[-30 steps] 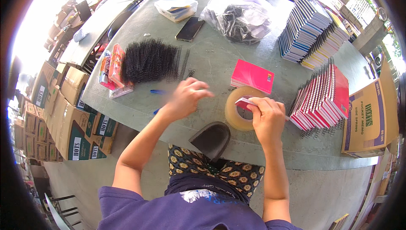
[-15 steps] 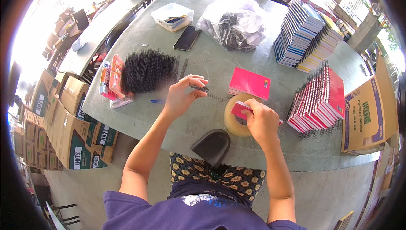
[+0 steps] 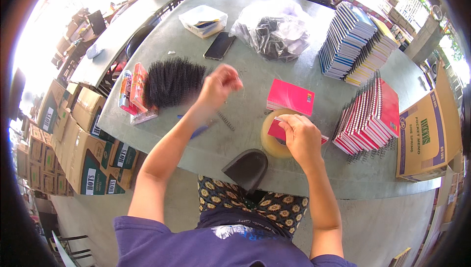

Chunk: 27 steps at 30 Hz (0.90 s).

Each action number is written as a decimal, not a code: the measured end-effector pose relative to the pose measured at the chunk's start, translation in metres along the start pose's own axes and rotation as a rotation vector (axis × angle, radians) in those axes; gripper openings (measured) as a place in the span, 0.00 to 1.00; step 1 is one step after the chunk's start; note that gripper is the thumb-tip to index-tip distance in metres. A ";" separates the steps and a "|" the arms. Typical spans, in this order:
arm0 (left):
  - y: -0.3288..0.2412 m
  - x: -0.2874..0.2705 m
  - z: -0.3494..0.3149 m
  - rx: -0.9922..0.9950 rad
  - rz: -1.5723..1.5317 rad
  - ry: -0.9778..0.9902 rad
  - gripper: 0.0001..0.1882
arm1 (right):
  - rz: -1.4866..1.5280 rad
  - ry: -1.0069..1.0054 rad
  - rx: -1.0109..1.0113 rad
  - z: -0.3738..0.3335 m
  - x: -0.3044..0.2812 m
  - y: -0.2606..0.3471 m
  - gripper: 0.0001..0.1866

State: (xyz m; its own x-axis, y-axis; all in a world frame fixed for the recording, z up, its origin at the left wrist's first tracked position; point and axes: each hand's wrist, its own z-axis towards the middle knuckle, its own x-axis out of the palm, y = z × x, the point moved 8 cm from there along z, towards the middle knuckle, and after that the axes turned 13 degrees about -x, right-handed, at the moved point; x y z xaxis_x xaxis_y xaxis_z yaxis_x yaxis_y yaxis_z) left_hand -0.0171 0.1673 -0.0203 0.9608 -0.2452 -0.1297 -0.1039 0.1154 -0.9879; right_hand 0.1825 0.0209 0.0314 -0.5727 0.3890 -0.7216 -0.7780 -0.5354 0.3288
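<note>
My right hand (image 3: 303, 133) grips a small red notebook (image 3: 277, 130), held tilted over a wide tan ring (image 3: 267, 144) that looks like a roll of tape. Beyond it lies a short stack of pink-red notebooks (image 3: 290, 96). My left hand (image 3: 221, 86) is raised beside a heap of black spiral coils (image 3: 174, 80); its fingers are smeared by motion, and whether they hold anything is not visible. A single spiral coil (image 3: 225, 121) lies on the table between my hands. At the table's near edge sits a black wedge-shaped block (image 3: 247, 169).
Right of my hands stand red notebooks with coils (image 3: 368, 120) and an open carton (image 3: 422, 137); blue and yellow notebook stacks (image 3: 348, 41) rise behind. Further back are a plastic bag (image 3: 272, 29), a phone (image 3: 219, 46) and a plastic tub (image 3: 203, 21). Cartons (image 3: 83, 149) stand at left.
My left hand, earlier pinching a black coil, has moved up and away toward the coil heap. A coil now shows on the table below it. My right hand keeps the notebook in nearly the same place.
</note>
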 end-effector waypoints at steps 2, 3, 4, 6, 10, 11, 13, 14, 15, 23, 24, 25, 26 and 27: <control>-0.037 -0.002 0.000 0.042 0.014 -0.085 0.06 | 0.011 0.048 0.061 0.001 0.001 -0.002 0.06; -0.048 0.004 -0.011 0.022 0.107 -0.091 0.07 | 0.021 0.078 0.085 0.001 0.003 -0.003 0.07; -0.049 0.014 -0.020 0.001 0.191 -0.090 0.07 | 0.034 0.088 0.104 0.001 0.003 -0.004 0.07; -0.053 0.047 -0.048 0.128 0.310 0.020 0.09 | 0.060 0.104 0.140 0.003 0.003 -0.006 0.07; -0.053 0.071 -0.087 0.109 0.413 0.089 0.10 | 0.059 0.096 0.102 0.001 0.006 -0.007 0.07; -0.050 0.071 -0.089 0.100 0.397 0.077 0.10 | 0.060 0.095 0.089 0.002 0.008 -0.006 0.07; -0.045 0.071 -0.091 0.090 0.357 0.053 0.10 | 0.073 0.101 0.070 0.004 0.011 -0.003 0.07; -0.046 0.073 -0.092 0.102 0.370 0.049 0.10 | 0.088 0.110 0.068 0.003 0.014 -0.003 0.08; -0.046 0.073 -0.093 0.112 0.388 0.043 0.09 | 0.109 0.117 0.064 0.004 0.017 -0.002 0.08; -0.049 0.072 -0.088 0.121 0.458 0.004 0.08 | 0.163 0.172 -0.022 0.008 0.011 0.013 0.09; -0.058 0.072 -0.091 0.285 0.496 -0.074 0.08 | 0.177 0.181 -0.024 0.009 0.011 0.016 0.09; -0.068 0.072 -0.098 0.449 0.533 -0.152 0.08 | 0.160 0.195 -0.046 0.008 0.011 0.018 0.10; -0.060 0.074 -0.092 0.335 0.545 -0.055 0.09 | 0.142 0.208 -0.069 0.007 0.012 0.018 0.10; -0.053 0.074 -0.088 0.221 0.553 0.046 0.09 | 0.122 0.221 -0.089 0.006 0.014 0.018 0.11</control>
State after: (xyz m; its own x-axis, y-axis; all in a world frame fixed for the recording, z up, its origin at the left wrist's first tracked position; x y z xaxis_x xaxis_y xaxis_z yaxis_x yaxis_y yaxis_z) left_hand 0.0365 0.0586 0.0149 0.7670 -0.1321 -0.6279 -0.5247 0.4341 -0.7323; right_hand 0.1589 0.0214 0.0313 -0.5831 0.1494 -0.7985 -0.6750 -0.6361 0.3739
